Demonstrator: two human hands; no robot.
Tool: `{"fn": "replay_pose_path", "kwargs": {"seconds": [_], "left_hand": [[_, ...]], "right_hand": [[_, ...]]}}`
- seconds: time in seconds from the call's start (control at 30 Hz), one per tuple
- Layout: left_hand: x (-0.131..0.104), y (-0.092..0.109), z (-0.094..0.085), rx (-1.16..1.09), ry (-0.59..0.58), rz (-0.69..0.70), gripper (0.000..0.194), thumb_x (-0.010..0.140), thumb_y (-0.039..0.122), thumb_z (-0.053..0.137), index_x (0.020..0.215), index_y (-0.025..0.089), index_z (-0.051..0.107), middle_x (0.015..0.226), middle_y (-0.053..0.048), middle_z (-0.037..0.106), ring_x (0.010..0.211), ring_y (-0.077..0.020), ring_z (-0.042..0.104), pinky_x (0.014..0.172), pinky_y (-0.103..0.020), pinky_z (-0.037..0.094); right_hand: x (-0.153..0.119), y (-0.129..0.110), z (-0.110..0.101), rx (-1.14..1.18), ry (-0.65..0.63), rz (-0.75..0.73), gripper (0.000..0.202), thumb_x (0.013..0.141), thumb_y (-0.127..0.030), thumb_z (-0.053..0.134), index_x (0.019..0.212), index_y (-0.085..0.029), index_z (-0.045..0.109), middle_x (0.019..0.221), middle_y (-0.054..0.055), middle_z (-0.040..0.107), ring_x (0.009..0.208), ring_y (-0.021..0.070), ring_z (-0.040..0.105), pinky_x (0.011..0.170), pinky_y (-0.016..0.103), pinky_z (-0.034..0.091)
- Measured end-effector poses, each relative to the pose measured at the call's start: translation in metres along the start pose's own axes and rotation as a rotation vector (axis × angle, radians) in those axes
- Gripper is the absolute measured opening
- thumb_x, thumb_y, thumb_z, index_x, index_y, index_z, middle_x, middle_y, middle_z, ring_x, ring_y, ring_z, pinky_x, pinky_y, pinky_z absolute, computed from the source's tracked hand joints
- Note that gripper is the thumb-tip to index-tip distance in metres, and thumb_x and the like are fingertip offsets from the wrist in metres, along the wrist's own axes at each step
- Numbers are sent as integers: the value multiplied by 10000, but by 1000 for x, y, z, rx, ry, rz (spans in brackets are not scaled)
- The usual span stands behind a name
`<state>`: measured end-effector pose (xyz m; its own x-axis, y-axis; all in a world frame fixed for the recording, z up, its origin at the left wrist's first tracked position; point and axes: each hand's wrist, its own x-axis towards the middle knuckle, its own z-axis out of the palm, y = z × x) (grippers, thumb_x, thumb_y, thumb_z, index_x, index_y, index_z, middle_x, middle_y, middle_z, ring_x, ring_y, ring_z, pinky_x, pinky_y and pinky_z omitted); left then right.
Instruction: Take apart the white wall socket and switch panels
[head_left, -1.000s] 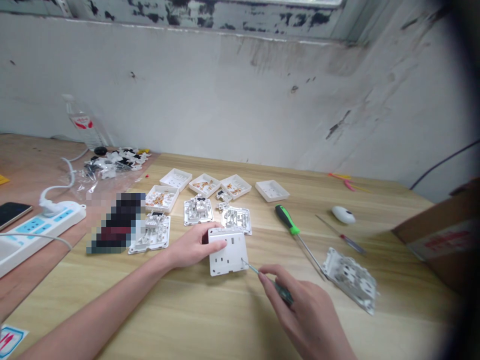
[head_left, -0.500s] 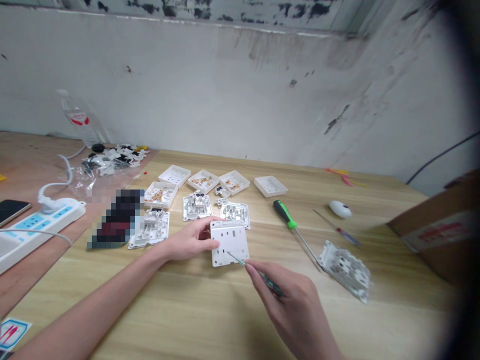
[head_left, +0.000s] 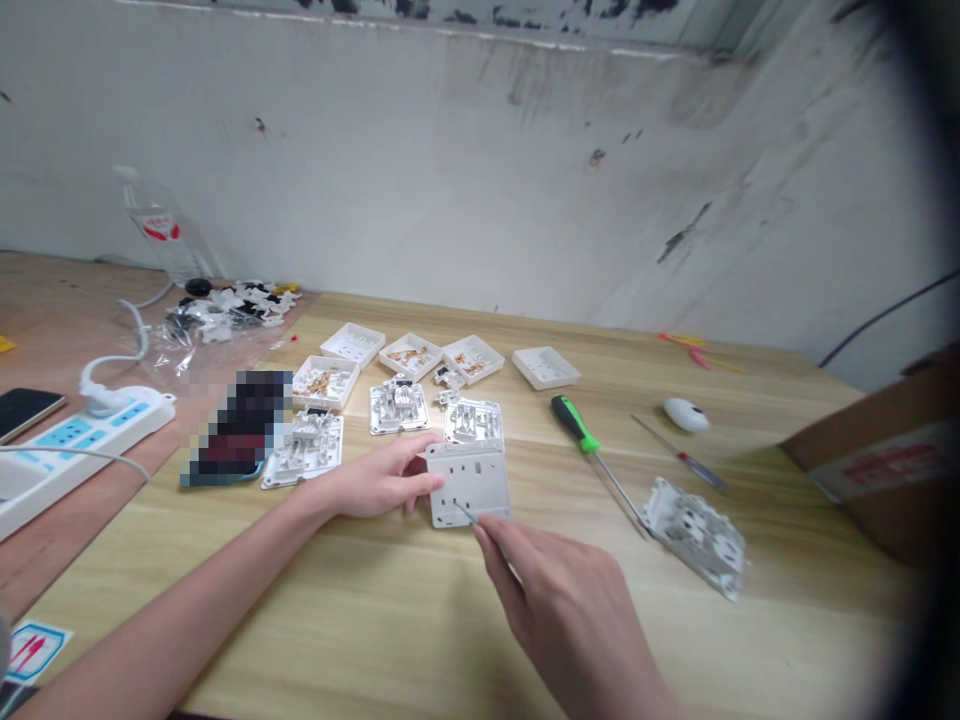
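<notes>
In my left hand [head_left: 382, 478], a white square plastic socket plate [head_left: 472, 475] is held tilted up from the table, its flat side with small slots facing me. My thumb presses on its left edge, while the other fingers are mostly hidden behind it. A pair of slim metal tweezers [head_left: 465, 511] is pinched in my right hand [head_left: 559, 590]. Their pointed tip is at a small slot in the lower left of the plate; I cannot tell whether it goes in. Most of the tweezers is hidden by my fingers.
Behind the plate are socket frames [head_left: 398, 405] and shallow white trays [head_left: 545, 368], some holding brass-coloured pieces. To the right lie a green-black screwdriver [head_left: 576, 424], a thin screwdriver [head_left: 686, 460], another frame [head_left: 696, 538] and a cardboard box [head_left: 885, 460]. A power strip [head_left: 82, 450] lies left.
The tweezers have tipped lower behind my right fingers, with the tip still around the same slot. The plate is tilted slightly differently. The whole view has shifted a little.
</notes>
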<state>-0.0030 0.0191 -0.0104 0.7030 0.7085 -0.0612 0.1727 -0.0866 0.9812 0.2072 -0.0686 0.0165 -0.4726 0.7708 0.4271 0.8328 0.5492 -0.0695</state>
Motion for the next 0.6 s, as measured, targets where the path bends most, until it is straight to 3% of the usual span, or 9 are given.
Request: {"fn": "replay_pose_path", "kwargs": {"seconds": [0.13, 0.27, 0.6], "left_hand": [[1, 1, 4, 4, 62, -13, 347, 934, 322, 477, 1239, 156, 471, 912, -60, 614, 632, -94, 585, 505, -186, 487], [1, 0, 7, 15, 95, -30, 318, 945, 353, 456, 1180, 141, 486, 833, -38, 614, 507, -63, 564, 445, -164, 464], [3, -2, 9, -81, 119, -60, 382, 931, 366, 487, 1253, 163, 451, 921, -74, 610, 582, -107, 648, 454, -166, 524]], "right_hand": [[1, -7, 3, -175, -99, -70, 235, 771, -34, 456, 824, -183, 631, 571, -11, 613, 433, 148, 563, 436, 302, 178], [4, -12, 2, -226, -148, -69, 293, 676, 4, 503, 872, -167, 638, 560, -17, 600, 436, 145, 565, 424, 297, 179], [-7, -32, 9, -374, -51, -134, 528, 608, 10, 504, 1116, -40, 638, 624, 38, 604, 502, 161, 574, 454, 277, 416]]}}
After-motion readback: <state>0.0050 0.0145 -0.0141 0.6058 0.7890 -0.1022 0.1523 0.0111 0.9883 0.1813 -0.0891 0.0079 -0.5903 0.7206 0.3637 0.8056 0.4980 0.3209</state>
